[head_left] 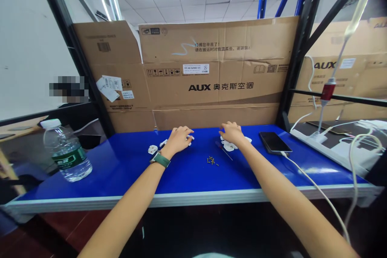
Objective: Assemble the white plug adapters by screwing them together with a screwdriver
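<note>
My left hand point(179, 138) rests palm down on the blue table point(121, 169), fingers curled over small white plastic parts point(190, 138); a green watch point(160, 159) is on its wrist. Another white part point(152, 149) lies just left of it. My right hand point(232, 132) lies over a cluster of white plastic pieces point(231, 145), fingers bent down onto them. A small screwdriver point(223, 150) lies between the hands, and several small brass screws point(212, 161) are scattered nearer to me.
A water bottle point(67, 151) stands at the left. A black phone point(274, 142) with a white cable point(314, 187) lies at the right, beside a white power strip point(325, 148). Cardboard boxes point(211, 72) wall off the back. Black frame posts point(298, 56) flank the bench.
</note>
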Motion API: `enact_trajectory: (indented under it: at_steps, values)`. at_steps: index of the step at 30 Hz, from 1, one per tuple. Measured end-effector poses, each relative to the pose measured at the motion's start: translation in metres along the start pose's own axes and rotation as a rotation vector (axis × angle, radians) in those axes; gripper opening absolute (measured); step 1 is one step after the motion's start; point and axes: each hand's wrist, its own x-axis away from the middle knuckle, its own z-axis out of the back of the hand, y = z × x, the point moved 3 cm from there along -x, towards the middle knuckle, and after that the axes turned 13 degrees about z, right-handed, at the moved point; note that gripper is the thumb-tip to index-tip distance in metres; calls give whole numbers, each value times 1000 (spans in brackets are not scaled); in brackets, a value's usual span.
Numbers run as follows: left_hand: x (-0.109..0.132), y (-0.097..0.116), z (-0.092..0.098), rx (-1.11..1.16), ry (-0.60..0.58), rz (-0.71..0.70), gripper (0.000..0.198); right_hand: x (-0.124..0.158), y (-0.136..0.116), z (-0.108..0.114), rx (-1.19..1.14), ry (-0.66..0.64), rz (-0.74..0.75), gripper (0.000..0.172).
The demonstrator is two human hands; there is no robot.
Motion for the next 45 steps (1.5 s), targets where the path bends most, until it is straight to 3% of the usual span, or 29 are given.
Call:
enact_trajectory:
  at_steps: [6, 10, 14, 19, 23, 25, 30, 33, 37, 42, 45]
  values:
    - [1, -7, -11, -86, -71, 77, 37, 2, 13, -6, 57, -166, -109, 42]
    - [-1, -7, -21, -120, -80, 82, 35, -1, 13, -12, 60, -197, -115, 36]
    - [-4, -7, -26, -117, -43, 75, 29, 0, 13, -10, 52, -148, -93, 34]
    - [-8, -7, -23, -62, -31, 107, 18, 1, 6, 4, 20, 22, -10, 34]
    - [-9, -3, -14, 3, -31, 92, 14, -3, -4, 11, -314, 295, 191, 30]
    - [-9, -1, -10, 26, -38, 69, 14, -4, -9, 10, -571, 345, 253, 29]
    - [-7, 6, -3, 103, 6, -48, 13, -3, -20, 1, -1178, 190, 203, 31]
    - [-7, 10, -3, 185, 26, -150, 12, 0, -26, 0, -1427, 125, 196, 28]
    - [-6, 16, -9, 341, -57, -246, 10, 2, -27, 2, -1576, 92, 177, 26]
    - [-7, 17, -16, 460, -101, -239, 3, 3, -27, 5, -1557, 82, 179, 25]
    - [-8, 15, -19, 501, -102, -196, 24, 5, -27, 5, -1425, 82, 183, 27]
